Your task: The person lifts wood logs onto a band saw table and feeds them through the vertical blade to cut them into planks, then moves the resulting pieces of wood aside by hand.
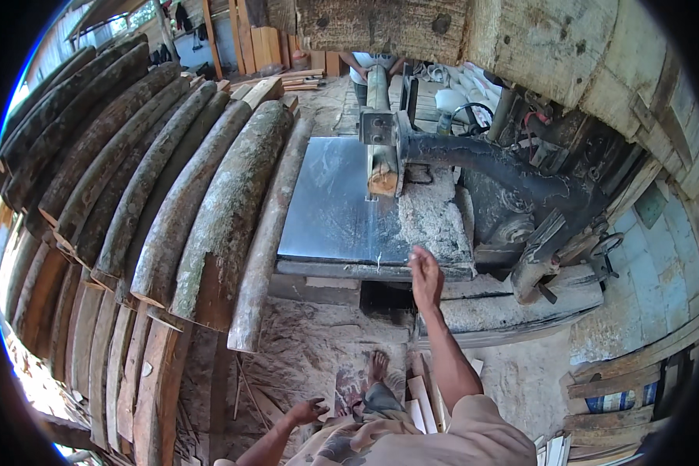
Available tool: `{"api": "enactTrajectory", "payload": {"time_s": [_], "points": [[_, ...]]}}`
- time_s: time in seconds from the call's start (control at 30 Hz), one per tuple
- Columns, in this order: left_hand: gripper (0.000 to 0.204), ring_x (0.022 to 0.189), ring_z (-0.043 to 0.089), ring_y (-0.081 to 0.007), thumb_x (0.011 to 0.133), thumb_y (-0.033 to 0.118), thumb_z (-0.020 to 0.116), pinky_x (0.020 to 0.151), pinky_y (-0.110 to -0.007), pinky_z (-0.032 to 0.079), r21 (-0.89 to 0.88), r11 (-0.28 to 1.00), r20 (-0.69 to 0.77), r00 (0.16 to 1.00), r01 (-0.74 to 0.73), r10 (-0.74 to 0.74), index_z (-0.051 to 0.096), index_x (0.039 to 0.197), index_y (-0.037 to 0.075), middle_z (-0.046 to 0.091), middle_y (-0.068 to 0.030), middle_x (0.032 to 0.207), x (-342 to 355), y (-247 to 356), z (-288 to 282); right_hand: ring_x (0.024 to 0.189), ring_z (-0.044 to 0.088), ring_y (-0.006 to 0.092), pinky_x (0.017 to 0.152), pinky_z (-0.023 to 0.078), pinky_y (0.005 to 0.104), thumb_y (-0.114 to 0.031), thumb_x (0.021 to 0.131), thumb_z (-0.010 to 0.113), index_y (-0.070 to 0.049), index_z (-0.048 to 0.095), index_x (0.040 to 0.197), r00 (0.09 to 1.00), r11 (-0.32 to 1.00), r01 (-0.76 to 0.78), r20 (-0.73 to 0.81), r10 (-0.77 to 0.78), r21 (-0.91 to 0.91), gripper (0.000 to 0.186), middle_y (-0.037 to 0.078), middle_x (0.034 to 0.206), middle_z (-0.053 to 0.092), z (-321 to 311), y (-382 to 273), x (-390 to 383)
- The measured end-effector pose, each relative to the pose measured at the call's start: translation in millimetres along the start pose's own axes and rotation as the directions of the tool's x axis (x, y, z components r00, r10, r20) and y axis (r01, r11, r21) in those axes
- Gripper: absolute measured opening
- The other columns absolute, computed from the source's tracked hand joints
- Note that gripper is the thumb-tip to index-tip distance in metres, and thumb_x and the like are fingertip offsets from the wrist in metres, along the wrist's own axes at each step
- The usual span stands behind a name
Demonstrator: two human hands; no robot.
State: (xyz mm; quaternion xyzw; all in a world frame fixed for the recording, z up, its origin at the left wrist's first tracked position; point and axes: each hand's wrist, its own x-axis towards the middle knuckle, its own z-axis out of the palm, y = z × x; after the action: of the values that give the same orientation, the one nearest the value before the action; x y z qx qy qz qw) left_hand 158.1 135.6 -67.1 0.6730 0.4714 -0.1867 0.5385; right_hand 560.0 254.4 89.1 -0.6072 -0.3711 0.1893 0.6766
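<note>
My right hand [426, 277] is raised at the front edge of a metal saw table [326, 203], fingers partly stretched out, with nothing seen in it. Low by my body, my left hand [307, 411] hangs with loosely bent fingers apart and no object in it. At the table's far end a log [383, 175] lies beside the dark metal saw guide [379, 128], its cut end toward me. A co-worker's hands [397, 67] are at the log's far end. Sawdust [436, 221] is heaped on the table's right side.
Stacked bark-covered logs [229, 194] fill the left side, their near ends jutting close to the table. A thick dark machine arm [505, 167] and a handwheel [607, 245] stand to the right. Thick timber [443, 27] hangs overhead. Cut strips [421, 400] lie near my bare foot [377, 366].
</note>
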Motion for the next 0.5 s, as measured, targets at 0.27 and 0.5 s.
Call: {"api": "enactTrajectory", "payload": {"time_s": [0.27,0.5], "points": [[0.058,0.094,0.06,-0.0305,0.083,0.047,0.053,0.079,-0.035,0.047,-0.164,0.929,-0.531,0.823,-0.332,0.2,0.049,0.122,0.004,0.062,-0.02,0.1,149.4,170.1,-127.7,0.087,0.055,0.0223,0.084,0.038,0.039,-0.014,0.081,0.059,-0.008,0.061,0.091,0.442,0.21,0.509,0.044,-0.896,-0.835,0.011,0.006,0.087,0.06,-88.9,-174.1,169.8],[0.067,0.076,0.058,-0.0183,0.084,0.057,0.045,0.071,-0.03,0.045,-0.595,0.662,-0.651,0.756,-0.456,-0.065,0.055,0.109,-0.005,0.062,-0.0122,0.083,250.0,265.7,-199.2,0.073,0.054,0.0182,0.084,0.04,0.0379,-0.022,0.075,0.064,-0.014,0.066,0.083,0.441,0.034,0.348,0.132,-0.888,-0.937,0.012,-0.003,0.066,0.058,-74.3,-153.1,196.3]]}}
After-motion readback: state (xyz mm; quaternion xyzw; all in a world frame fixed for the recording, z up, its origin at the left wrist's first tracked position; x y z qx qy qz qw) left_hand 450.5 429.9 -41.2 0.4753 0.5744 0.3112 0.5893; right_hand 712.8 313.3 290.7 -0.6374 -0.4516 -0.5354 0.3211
